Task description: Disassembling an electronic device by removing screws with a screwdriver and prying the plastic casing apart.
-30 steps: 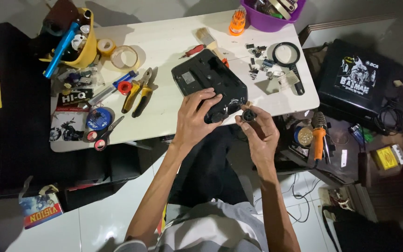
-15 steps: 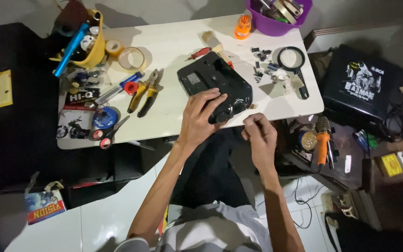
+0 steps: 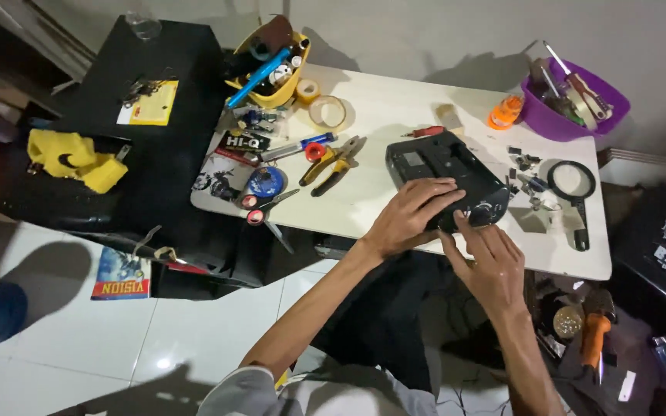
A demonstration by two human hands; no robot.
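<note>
Left hand [image 3: 412,216] lay flat, fingers spread, pressing down on the black device [image 3: 445,176]; right hand [image 3: 489,260] touched its near edge, fingers loosely extended.

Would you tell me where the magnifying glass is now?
In the head view, the magnifying glass lies on the white table's right side, beyond the black device.
</note>
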